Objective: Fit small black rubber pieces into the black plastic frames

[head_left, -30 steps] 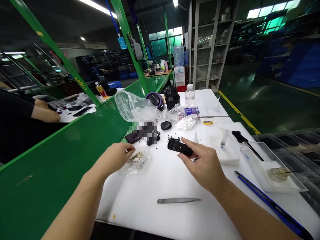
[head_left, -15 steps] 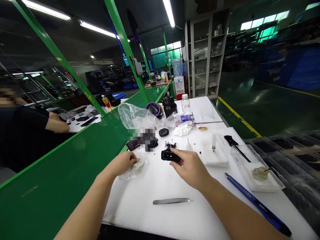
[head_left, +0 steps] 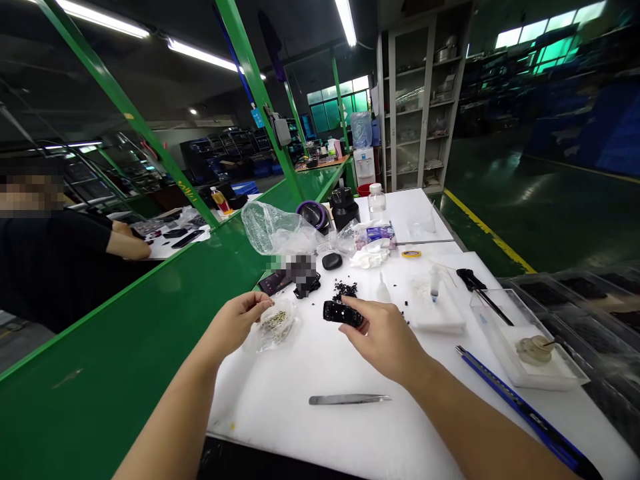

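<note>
Your right hand (head_left: 384,335) grips a black part (head_left: 339,313) by its right end, thumb on the near side and fingers on the far side, with the forearm slanting in from the lower right. Your left hand (head_left: 239,323) is bent at the wrist over the near-left edge of a clear bag (head_left: 261,343), its thumb and fingertips drawn together in a pinch; whether a tiny piece sits between them, you cannot tell. Small gold-coloured pieces (head_left: 275,320) lie in that bag. Just beyond the part, black bits (head_left: 346,288) are scattered on the white bench (head_left: 277,383). Nearer you lie tweezers (head_left: 349,399), and right of your right forearm, a blue knife (head_left: 525,408).
</note>
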### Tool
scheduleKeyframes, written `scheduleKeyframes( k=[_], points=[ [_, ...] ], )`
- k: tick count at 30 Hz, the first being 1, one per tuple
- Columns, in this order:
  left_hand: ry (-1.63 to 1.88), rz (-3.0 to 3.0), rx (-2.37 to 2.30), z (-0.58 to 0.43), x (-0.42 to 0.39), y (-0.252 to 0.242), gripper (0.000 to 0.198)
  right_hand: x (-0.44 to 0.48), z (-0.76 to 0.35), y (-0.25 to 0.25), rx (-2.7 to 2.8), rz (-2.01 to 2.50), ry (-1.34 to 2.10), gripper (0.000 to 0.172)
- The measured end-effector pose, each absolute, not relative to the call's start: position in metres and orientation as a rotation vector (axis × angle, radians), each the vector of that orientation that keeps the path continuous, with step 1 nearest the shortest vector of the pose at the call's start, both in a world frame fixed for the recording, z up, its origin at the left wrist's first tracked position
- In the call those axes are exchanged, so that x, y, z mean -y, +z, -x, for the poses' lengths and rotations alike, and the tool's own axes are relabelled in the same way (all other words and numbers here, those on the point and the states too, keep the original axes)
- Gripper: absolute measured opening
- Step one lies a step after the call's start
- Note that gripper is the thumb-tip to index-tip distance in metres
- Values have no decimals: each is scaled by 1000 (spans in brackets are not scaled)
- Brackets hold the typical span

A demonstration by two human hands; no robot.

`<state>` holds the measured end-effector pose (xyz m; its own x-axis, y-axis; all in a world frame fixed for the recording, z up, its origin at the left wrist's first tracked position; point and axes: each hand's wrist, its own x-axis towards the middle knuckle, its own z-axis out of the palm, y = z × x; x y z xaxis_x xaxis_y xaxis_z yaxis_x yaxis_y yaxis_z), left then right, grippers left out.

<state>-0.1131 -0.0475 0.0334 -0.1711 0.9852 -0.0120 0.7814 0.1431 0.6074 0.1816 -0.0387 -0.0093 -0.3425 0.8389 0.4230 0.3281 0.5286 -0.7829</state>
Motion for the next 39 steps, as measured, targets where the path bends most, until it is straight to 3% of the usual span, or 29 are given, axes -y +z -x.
scheduleKeyframes(
  k=[6,14,22,34,39],
  points=[
    [988,-1661,-1509,49,45,46,28,37,-182,-8,1777,968,724,42],
    [1035,-1956,-1734,6,41,28,17,34,-183,-9,1704,998,753,38],
    [1358,-1374,-1536,9,33,0,23,37,-180,-7,1757,1014,741,36],
    [1295,-1234,-1135,28,27,-17,16,35,-180,-10,1747,1049,688,37],
    [1306,-1374,-1228,24,27,-18,21,34,-177,-11,1753,1055,705,37]
  ],
)
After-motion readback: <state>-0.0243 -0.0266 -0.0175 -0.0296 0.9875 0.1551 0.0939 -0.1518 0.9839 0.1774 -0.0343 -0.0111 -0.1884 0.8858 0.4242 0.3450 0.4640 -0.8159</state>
